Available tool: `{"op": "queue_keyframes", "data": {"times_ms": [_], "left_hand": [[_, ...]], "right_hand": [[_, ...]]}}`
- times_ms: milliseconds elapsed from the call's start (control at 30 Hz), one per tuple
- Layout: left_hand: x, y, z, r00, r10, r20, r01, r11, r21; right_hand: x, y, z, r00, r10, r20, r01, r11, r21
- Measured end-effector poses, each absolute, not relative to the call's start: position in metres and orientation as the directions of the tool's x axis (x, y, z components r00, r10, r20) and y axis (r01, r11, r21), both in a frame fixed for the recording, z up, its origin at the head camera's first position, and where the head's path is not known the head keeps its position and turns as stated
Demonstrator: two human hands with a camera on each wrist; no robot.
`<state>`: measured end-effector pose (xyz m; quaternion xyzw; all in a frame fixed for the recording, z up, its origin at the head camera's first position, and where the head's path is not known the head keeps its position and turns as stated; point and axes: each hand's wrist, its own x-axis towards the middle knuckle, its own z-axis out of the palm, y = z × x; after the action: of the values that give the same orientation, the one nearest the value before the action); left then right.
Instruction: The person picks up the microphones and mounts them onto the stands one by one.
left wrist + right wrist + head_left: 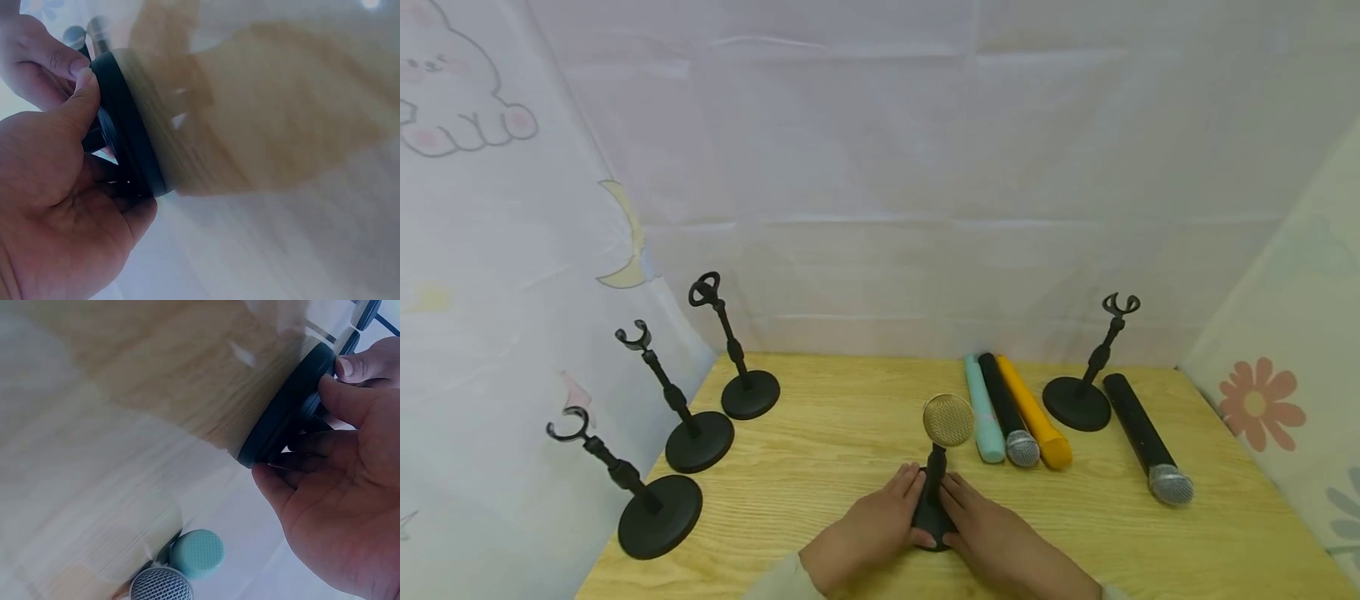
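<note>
Head view showed black round-based stands [658, 517] with curved clips [706, 289], the left hand [876, 523] and right hand [994, 532] clamped on opposite sides of a round black base [932, 525] bearing a gold-mesh microphone [947, 421] on the wooden table [820, 442], and a mint-green cylinder [985, 417] beside a silver-headed black microphone [1002, 404].

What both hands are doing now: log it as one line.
left hand: holds stand base | right hand: holds same base | gold mesh head: above base | far-right stand: empty
</note>
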<state>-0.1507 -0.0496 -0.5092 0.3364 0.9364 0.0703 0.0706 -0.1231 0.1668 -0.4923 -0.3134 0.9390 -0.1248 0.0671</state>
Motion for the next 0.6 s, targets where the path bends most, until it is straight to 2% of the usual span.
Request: {"op": "queue_keyframes", "data": {"times_ms": [267,600], "left_hand": [[-0.162,-0.063,-0.5,-0.783,0.616,-0.09,0.584,0.777,0.234],[-0.18,-0.076,-0.501,-0.797,0.593,-0.116,0.55,0.792,0.267]], "right_hand": [[-0.14,0.152,-0.495,-0.779,-0.626,-0.02,-0.604,0.76,-0.242],[-0.16,0.137,-0.494,-0.765,-0.644,0.002,-0.623,0.739,-0.256]]}}
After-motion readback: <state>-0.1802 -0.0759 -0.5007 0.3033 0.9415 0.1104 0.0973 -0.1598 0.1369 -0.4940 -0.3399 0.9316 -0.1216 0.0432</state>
